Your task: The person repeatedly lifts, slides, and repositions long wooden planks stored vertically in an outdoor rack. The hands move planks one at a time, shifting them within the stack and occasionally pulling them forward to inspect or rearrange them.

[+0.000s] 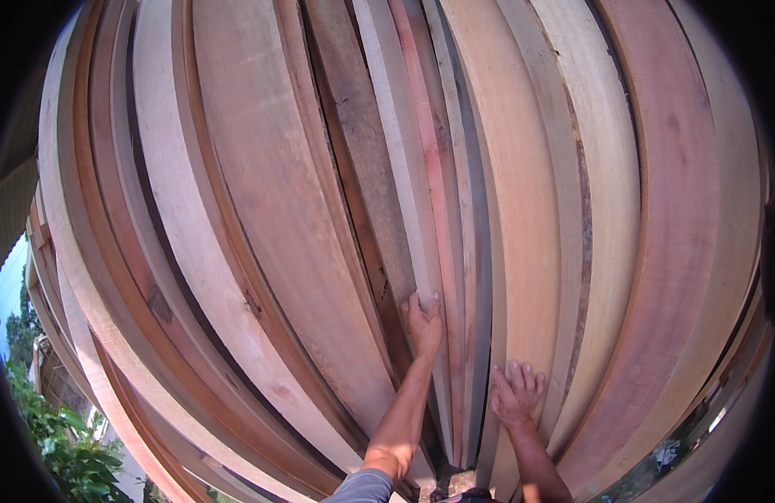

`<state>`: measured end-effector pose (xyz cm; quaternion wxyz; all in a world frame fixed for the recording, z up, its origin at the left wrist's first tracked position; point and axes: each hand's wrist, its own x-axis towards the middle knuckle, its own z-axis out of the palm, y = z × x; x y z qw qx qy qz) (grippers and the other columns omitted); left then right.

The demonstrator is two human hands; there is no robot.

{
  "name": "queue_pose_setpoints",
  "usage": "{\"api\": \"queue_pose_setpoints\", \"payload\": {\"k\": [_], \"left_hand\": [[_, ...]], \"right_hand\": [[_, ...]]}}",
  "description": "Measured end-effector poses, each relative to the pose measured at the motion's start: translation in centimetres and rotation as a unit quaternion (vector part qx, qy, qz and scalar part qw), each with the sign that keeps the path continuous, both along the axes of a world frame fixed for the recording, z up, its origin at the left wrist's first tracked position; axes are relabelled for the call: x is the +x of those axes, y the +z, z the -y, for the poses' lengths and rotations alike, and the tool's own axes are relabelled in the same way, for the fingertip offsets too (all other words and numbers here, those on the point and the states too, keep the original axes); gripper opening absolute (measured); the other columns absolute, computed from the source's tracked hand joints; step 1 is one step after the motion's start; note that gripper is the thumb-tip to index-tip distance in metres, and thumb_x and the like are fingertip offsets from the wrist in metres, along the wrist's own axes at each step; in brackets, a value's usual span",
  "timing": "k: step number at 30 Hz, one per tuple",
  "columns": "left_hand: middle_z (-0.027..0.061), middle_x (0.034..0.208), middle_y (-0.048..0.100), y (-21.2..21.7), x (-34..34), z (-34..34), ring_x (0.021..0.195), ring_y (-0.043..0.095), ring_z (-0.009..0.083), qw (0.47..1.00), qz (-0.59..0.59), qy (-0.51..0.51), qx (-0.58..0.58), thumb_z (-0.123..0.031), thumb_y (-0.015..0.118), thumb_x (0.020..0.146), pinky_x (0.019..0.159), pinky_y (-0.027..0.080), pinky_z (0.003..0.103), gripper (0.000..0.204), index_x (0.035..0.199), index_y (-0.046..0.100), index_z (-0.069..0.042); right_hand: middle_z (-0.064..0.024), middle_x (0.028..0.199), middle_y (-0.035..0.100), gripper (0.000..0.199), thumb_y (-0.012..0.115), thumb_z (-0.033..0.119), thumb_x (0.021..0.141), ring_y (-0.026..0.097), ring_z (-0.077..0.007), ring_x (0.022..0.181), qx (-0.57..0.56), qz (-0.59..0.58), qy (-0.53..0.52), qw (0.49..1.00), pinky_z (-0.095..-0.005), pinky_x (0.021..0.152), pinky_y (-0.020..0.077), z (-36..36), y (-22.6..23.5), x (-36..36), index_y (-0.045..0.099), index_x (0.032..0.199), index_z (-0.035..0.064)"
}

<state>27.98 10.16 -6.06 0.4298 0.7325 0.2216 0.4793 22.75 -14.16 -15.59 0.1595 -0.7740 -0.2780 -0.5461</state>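
Observation:
Long wooden planks stand upright, leaning side by side across the whole view. My left hand (425,325) is closed on the edge of a narrow pale plank (403,142) near the middle, its thumb lying along the face and its fingers bent at the left side. To the right and lower, my right hand (515,396) rests on a wide tan plank (517,210). Its fingers are spread against the face, with the thumb near the left edge. Between the two hands run a thin reddish plank (438,176) and a narrow greyish one (475,251).
A wide brownish plank (262,193) leans left of my left arm, and a broad reddish one (676,168) stands at the right. Dark gaps separate some boards. Green leaves (77,453) show at the lower left, beneath a roof edge (17,197).

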Motion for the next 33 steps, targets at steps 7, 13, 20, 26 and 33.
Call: {"api": "queue_pose_setpoints", "payload": {"k": [7,13,20,26,33], "left_hand": [[0.0191,0.104,0.057,0.8,0.7,3.4,0.101,0.059,0.0378,0.999,-0.015,-0.044,0.028,-0.036,0.073,0.094,0.088,0.047,0.046,0.045,0.12,0.062,-0.001],[0.0156,0.106,0.06,0.3,1.1,1.3,0.097,0.061,0.0315,0.993,-0.024,-0.118,0.016,-0.033,0.067,0.1,0.091,0.048,0.043,0.038,0.115,0.064,0.001],[0.0105,0.108,0.057,-0.2,0.0,-1.8,0.085,0.064,0.0193,0.919,0.075,-0.149,-0.357,-0.013,0.061,0.102,0.077,0.062,0.036,0.059,0.147,0.024,-0.01],[0.0151,0.11,0.061,-0.3,0.2,-2.6,0.084,0.065,0.0237,0.932,0.074,-0.081,-0.347,-0.003,0.066,0.095,0.077,0.061,0.038,0.085,0.159,0.011,-0.011],[0.0222,0.123,0.059,-3.0,1.7,-5.9,0.11,0.062,0.0369,0.992,-0.083,0.099,-0.007,-0.01,0.076,0.087,0.098,0.049,0.045,0.062,0.139,0.046,0.002]], "right_hand": [[-0.0038,0.151,0.052,0.04,0.066,0.018,0.085,0.037,-0.0268,0.148,-0.005,-0.002,-0.002,1.0,-0.0503,0.126,0.0139,0.0,0.2,0.0,0.074,0.123,0.0258],[-0.0046,0.152,0.05,0.042,0.066,0.016,0.085,0.036,-0.0274,0.148,-0.011,-0.009,-0.001,1.0,-0.049,0.126,0.0137,0.0,-0.2,0.3,0.074,0.124,0.0264],[-0.0056,0.153,0.049,0.042,0.068,0.015,0.084,0.035,-0.0274,0.148,-0.013,-0.014,0.0,1.0,-0.0478,0.125,0.0136,0.0,-0.4,0.5,0.075,0.123,0.0279],[-0.0055,0.153,0.049,0.042,0.067,0.016,0.084,0.034,-0.0271,0.149,-0.017,-0.017,-0.004,1.0,-0.0462,0.125,0.0135,0.0,-0.4,0.5,0.076,0.123,0.0287],[-0.0055,0.153,0.049,0.04,0.067,0.017,0.085,0.034,-0.027,0.149,-0.016,-0.018,-0.005,1.0,-0.0464,0.125,0.0127,-0.2,-0.3,0.5,0.076,0.122,0.0294]]}}
